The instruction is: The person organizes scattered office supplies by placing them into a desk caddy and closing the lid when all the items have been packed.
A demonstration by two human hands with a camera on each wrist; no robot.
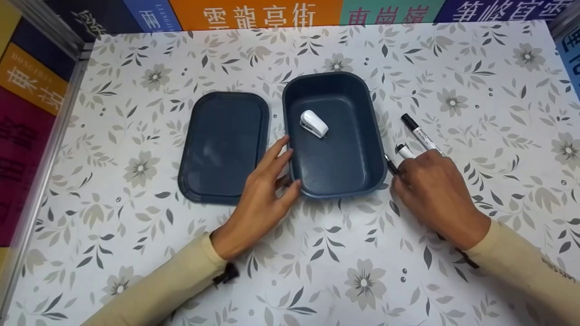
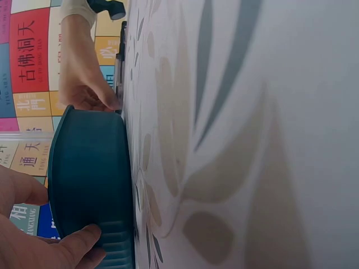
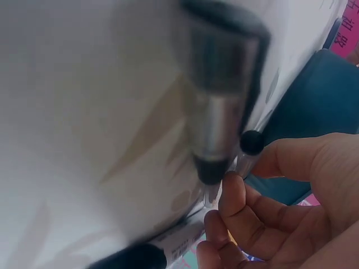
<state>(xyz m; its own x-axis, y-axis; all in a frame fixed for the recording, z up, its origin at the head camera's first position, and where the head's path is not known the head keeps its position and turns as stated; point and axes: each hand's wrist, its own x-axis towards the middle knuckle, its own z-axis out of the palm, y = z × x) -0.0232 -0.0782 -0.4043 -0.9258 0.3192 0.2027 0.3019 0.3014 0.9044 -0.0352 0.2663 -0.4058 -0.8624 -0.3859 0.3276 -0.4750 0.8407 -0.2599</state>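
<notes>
Floral tablecloth (image 1: 317, 280) beside colourful lettered panels (image 1: 258, 14)

In the head view, the person's right hand (image 1: 437, 194) covers most of a slim black pen (image 1: 391, 165), plus the near ends of a black-capped white marker (image 1: 421, 134) (its barrel print is too small to read) and of a white, black-tipped stick (image 1: 405, 152). The left hand (image 1: 258, 199) hides one corner of the dark blue, rounded rectangular lid (image 1: 224, 145). Both cream sleeves (image 1: 158, 283) run past the edges. The right wrist view blurs a black and grey, pen-like cylinder (image 3: 217, 120); the left wrist view's bottom edge cuts off the deep blue-green box (image 2: 92, 174).
</notes>
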